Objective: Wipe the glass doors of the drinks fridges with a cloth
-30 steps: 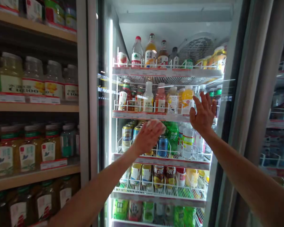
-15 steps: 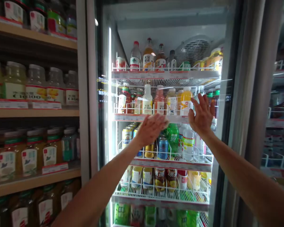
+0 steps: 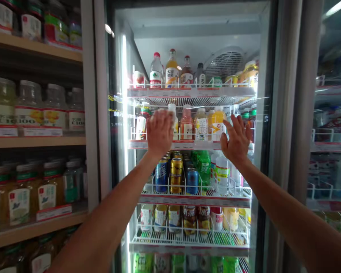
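My left hand (image 3: 160, 132) lies flat against the glass door (image 3: 199, 45) of a lit drinks cooler, over the left part of the second shelf. A thin pale edge, which looks like a cloth, shows at its fingertips; most of it is hidden under the fingers. My right hand (image 3: 235, 138) rests on the glass further right with its fingers spread and nothing in it. Behind the glass by the right hand stands an orange juice bottle (image 3: 217, 121). A pink drink bottle (image 3: 186, 123) stands behind the glass between the two hands.
White wire shelves of bottles and cans fill the cooler, with a gold can (image 3: 176, 174) and a green bottle (image 3: 203, 165) lower down. Wooden shelves (image 3: 39, 142) with bottles are at the left. A metal door frame (image 3: 292, 113) and another cooler are on the right.
My left hand has swept left and upward across the glass and turned more upright. My right hand stays in about the same place on the door. The view has shifted slightly.
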`<state>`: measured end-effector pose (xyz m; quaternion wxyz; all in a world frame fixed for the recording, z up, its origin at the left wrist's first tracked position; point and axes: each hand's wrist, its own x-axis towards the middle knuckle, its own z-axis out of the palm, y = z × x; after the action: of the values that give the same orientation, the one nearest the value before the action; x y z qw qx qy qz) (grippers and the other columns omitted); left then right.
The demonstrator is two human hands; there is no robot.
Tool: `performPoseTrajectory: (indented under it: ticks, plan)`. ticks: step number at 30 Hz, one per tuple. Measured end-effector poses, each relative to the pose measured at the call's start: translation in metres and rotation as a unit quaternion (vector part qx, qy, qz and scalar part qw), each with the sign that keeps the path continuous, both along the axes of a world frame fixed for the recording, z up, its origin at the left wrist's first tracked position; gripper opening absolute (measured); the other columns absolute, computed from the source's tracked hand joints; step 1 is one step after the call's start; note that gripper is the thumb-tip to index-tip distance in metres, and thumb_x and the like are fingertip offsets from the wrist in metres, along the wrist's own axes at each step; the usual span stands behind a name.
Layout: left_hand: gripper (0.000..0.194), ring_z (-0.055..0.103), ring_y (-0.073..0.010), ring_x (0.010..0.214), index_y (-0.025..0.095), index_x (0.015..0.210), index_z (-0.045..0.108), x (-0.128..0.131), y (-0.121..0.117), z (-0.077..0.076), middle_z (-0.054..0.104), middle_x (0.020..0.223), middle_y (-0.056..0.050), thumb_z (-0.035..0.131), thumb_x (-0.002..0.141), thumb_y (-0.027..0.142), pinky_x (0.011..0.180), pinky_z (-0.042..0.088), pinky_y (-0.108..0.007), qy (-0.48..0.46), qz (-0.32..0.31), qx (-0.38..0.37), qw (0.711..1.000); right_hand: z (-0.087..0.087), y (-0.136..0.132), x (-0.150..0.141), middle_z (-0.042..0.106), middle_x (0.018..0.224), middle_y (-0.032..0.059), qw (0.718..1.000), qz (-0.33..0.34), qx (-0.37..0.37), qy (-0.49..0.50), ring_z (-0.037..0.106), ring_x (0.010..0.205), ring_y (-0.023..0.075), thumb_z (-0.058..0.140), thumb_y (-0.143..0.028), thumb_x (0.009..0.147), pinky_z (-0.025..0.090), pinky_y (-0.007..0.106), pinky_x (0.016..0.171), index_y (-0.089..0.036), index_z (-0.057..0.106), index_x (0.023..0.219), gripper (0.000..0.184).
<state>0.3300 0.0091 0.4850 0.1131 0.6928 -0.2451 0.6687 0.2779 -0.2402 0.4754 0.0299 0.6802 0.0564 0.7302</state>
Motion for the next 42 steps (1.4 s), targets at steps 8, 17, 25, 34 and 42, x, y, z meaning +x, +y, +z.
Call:
performPoseTrajectory:
  ticks: [8, 17, 25, 34, 42]
  plan:
    - [0.049, 0.022, -0.0233, 0.138, 0.024, 0.139, 0.033, -0.012, -0.040, -0.020, 0.034, 0.146, -0.002, 0.033, 0.090, 0.032, 0.112, 0.019, -0.049, -0.056, -0.023, 0.249, 0.967, 0.000, 0.000, 0.000, 0.037, 0.144, 0.0054, 1.000, 0.009, -0.003, -0.002, 0.030, 0.135, 0.0267, 0.043, -0.025, 0.083, 0.024, 0.054, 0.107, -0.027, 0.040, 0.134, 0.051]
    - [0.052, 0.018, -0.0284, 0.138, 0.021, 0.138, 0.033, -0.012, -0.053, -0.003, 0.030, 0.147, -0.006, 0.037, 0.088, 0.033, 0.111, 0.017, -0.052, -0.010, -0.016, 0.052, 0.998, 0.000, -0.001, 0.001, 0.035, 0.145, 0.0056, 1.000, 0.011, 0.004, 0.007, 0.028, 0.136, 0.0258, 0.043, -0.026, 0.083, 0.021, 0.052, 0.109, -0.027, 0.039, 0.134, 0.051]
    - [0.050, 0.019, -0.0296, 0.138, 0.017, 0.137, 0.036, -0.008, -0.059, 0.017, 0.032, 0.146, -0.008, 0.034, 0.089, 0.032, 0.111, 0.015, -0.054, -0.030, -0.004, -0.008, 1.000, 0.000, -0.002, 0.001, 0.037, 0.144, 0.0041, 1.000, 0.017, -0.001, -0.001, 0.029, 0.135, 0.0246, 0.043, -0.024, 0.083, 0.023, 0.051, 0.109, -0.029, 0.040, 0.133, 0.051]
    - [0.049, 0.020, -0.0273, 0.138, 0.019, 0.137, 0.036, -0.003, -0.036, 0.025, 0.032, 0.146, -0.008, 0.033, 0.089, 0.029, 0.111, 0.016, -0.054, -0.027, 0.007, 0.035, 0.999, -0.001, -0.004, 0.001, 0.041, 0.142, 0.0048, 1.000, 0.019, -0.001, -0.019, 0.032, 0.134, 0.0227, 0.046, -0.024, 0.082, 0.025, 0.049, 0.109, -0.025, 0.047, 0.127, 0.045]
    - [0.048, 0.020, -0.0215, 0.138, 0.028, 0.137, 0.034, -0.009, -0.037, -0.017, 0.035, 0.145, 0.000, 0.037, 0.089, 0.031, 0.114, 0.012, -0.046, -0.080, -0.038, 0.322, 0.943, -0.001, -0.003, 0.001, 0.042, 0.141, 0.0060, 1.000, 0.021, 0.003, -0.016, 0.031, 0.135, 0.0225, 0.045, -0.024, 0.082, 0.024, 0.048, 0.109, -0.024, 0.047, 0.126, 0.044]
